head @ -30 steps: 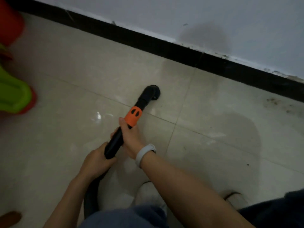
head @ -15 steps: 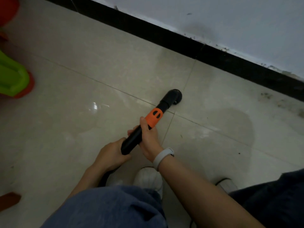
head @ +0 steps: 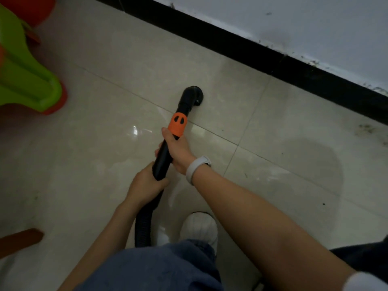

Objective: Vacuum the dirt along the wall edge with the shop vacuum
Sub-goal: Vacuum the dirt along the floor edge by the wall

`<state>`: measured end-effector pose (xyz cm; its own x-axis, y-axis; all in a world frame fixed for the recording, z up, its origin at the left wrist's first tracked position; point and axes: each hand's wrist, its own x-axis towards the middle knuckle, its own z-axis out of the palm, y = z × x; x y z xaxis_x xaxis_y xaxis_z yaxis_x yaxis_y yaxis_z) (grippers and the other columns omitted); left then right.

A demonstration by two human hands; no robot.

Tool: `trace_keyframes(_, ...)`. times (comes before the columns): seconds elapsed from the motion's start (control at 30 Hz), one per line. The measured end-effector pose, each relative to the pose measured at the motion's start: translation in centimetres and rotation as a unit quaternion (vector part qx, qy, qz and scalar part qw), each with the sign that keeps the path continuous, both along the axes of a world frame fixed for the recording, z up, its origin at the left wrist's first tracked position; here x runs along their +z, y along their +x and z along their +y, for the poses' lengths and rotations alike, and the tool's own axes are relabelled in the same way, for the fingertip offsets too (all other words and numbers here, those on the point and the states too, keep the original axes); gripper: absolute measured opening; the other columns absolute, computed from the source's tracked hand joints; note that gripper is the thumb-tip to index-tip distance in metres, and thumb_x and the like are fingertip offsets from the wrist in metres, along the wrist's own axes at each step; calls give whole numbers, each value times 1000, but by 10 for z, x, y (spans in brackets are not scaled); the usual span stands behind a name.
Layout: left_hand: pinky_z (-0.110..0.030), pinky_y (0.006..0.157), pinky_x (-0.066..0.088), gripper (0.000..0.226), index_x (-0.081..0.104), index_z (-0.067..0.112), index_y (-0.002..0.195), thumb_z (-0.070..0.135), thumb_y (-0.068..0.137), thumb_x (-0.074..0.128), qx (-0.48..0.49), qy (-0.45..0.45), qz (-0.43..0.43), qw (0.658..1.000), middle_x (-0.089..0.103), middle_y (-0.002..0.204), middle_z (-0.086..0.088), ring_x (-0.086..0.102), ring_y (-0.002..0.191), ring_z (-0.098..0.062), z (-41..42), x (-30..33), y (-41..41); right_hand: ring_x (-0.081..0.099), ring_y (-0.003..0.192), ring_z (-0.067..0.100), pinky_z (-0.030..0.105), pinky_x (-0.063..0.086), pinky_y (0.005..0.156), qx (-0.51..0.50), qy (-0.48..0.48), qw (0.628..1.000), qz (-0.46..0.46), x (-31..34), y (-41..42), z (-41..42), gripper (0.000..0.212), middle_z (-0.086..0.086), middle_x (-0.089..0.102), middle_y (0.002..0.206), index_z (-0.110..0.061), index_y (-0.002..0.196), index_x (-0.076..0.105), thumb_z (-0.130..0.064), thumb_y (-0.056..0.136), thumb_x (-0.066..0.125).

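A black vacuum wand (head: pixel 184 106) with an orange collar (head: pixel 178 124) points away from me over the beige tiled floor (head: pixel 117 59). Its curved nozzle (head: pixel 194 95) sits on a tile, well short of the black baseboard (head: pixel 273 61). My right hand (head: pixel 178 152) grips the wand just below the collar and wears a white wristband. My left hand (head: pixel 147 181) grips the wand's lower end, where the ribbed black hose (head: pixel 144 225) runs back toward my legs. Dark dirt (head: pixel 369 131) lies by the baseboard at the far right.
A green and red plastic stool (head: pixel 27 80) stands at the left. A brown object (head: pixel 19 240) lies at the lower left. My white shoe (head: pixel 199 227) is on the floor under my right arm. More specks cling along the wall's bottom edge (head: pixel 312 61).
The nozzle has swung from right to left across the tile and now points more straight ahead. Both hands keep their grip on the wand. My view has shifted, showing more of the stool.
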<state>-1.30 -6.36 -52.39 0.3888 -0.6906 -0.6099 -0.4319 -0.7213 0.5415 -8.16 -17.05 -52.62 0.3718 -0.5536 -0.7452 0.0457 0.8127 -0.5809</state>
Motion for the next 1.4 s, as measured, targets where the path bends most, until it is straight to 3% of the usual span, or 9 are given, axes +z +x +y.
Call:
trace_keyframes(0.2,-32,71,49,54,56,15,111,35,61,57,-135,17,40,990,67,103,-9,63,88,-26,-27,-7,-39,55,45,18,28,51,49,-150,-30,986,63,-9,-58,-5,23,7,50,59,-11,76,46,-23,94,56)
trace_keyframes(0.3,-29,62,42,33,51,20,93,35,65,58,-176,21,52,983,66,96,-7,61,83,-25,-26,-9,-46,57,48,20,36,53,59,-179,-48,980,76,-11,-74,6,24,5,52,56,-11,76,47,-25,95,55)
trace_keyframes(0.43,-28,63,45,34,52,25,93,37,61,55,-194,43,48,979,66,93,-2,61,80,-21,-5,-9,-29,60,56,24,49,54,77,-165,-29,984,55,-12,-69,33,25,2,56,55,-11,76,49,-27,95,54)
trace_keyframes(0.53,-32,71,51,44,57,25,101,39,59,55,-181,69,25,981,68,96,-2,63,84,-23,15,-8,-5,64,61,24,54,53,83,-151,3,988,18,-13,-49,53,23,1,57,54,-11,79,47,-26,96,53)
trace_keyframes(0.73,-32,69,48,56,59,21,106,37,53,53,-134,68,-48,987,68,96,-7,63,85,-28,39,5,32,66,68,23,50,51,85,-98,27,994,-41,-15,1,66,23,-6,59,47,-13,82,44,-29,98,48)
trace_keyframes(0.9,-35,68,47,43,57,16,90,39,53,53,-61,69,-59,994,64,85,-7,61,81,-30,45,11,39,61,55,20,40,55,70,-51,39,997,-41,-14,23,61,22,3,54,57,-10,85,44,-28,96,52)
trace_keyframes(1.2,-36,67,53,26,53,16,99,21,76,64,157,-3,-51,986,64,87,-9,62,76,-27,20,2,19,51,53,24,35,51,59,175,32,982,-57,-1,63,0,27,9,48,64,-10,81,43,-29,94,57)
trace_keyframes(1.3,-33,64,52,24,52,17,96,19,76,64,179,-21,-25,983,63,85,-7,62,73,-23,12,2,-2,51,54,22,34,51,58,250,33,966,-65,2,53,-12,28,9,48,64,-10,82,43,-32,94,56)
trace_keyframes(1.4,-31,61,49,22,49,20,94,23,79,64,134,-17,-14,991,61,84,-5,60,72,-22,11,0,-14,52,53,22,33,51,57,195,24,979,-54,-2,30,-8,27,9,49,63,-11,81,44,-31,94,56)
